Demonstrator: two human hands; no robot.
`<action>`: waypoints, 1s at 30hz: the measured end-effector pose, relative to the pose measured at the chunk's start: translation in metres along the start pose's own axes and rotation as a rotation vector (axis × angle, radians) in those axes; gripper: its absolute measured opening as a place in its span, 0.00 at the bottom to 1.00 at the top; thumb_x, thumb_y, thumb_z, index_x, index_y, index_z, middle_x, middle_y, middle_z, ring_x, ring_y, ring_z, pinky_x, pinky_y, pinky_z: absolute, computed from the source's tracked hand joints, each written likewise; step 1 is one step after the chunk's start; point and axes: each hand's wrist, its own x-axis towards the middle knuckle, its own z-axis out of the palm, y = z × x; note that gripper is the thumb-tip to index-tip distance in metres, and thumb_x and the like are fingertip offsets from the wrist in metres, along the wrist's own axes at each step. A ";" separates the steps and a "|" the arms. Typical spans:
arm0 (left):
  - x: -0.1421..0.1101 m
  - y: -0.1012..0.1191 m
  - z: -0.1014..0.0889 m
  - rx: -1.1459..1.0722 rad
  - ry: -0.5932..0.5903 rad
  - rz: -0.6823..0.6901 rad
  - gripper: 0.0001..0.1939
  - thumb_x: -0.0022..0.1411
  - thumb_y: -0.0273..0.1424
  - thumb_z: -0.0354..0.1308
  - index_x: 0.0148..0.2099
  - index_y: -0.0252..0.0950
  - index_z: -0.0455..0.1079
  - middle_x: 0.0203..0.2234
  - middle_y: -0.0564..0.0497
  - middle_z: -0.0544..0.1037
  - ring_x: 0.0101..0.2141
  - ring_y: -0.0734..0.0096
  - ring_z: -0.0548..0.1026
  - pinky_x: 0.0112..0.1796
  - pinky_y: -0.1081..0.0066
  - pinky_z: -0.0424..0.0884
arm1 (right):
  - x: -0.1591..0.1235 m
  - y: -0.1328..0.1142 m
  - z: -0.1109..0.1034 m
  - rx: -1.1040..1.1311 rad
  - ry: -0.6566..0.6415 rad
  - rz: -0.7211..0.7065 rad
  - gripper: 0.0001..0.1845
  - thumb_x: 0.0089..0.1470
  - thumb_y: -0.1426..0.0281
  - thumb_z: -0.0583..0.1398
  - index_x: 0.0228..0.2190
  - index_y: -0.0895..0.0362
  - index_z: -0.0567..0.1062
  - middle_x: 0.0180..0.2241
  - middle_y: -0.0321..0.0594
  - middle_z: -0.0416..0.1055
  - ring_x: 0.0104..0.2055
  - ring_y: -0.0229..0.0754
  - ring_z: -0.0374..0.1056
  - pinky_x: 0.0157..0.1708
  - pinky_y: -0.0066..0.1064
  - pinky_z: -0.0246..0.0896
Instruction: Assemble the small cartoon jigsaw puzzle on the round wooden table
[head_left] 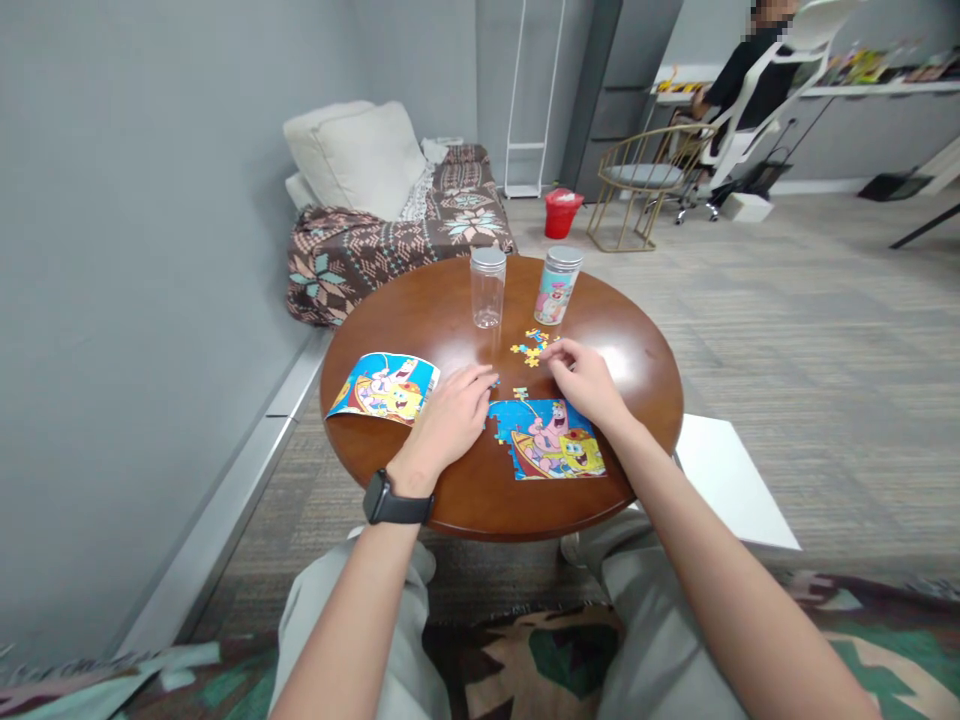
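Note:
My left hand [459,408], with a black watch on the wrist, lies palm down on the table with its fingers stretched out. Blue bits of puzzle piece show by its fingertips. A partly joined jigsaw puzzle [555,442] with a yellow and a pink cartoon figure lies between my forearms. Just above its top edge is a single loose puzzle piece [520,393]. My right hand [581,378] has curled fingers at the right side of a small group of loose yellow and blue puzzle pieces [532,350]; what its fingertips hold is hidden. The curved picture sheet [386,387] at left shows the same cartoon.
On the round brown table [420,300] stand a clear jar [487,290] and a jar with a cartoon label [556,287], both silver-lidded. Beyond are a draped sofa [397,230], a red bin [561,212], a wire chair [641,178] and a seated person [750,75].

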 end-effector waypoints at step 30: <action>0.002 0.000 -0.005 0.119 0.071 -0.250 0.09 0.66 0.28 0.52 0.35 0.34 0.73 0.37 0.44 0.74 0.42 0.59 0.71 0.47 0.60 0.67 | -0.034 -0.042 -0.014 -0.236 -0.325 -0.488 0.12 0.57 0.67 0.58 0.42 0.55 0.77 0.47 0.48 0.72 0.51 0.50 0.68 0.52 0.46 0.65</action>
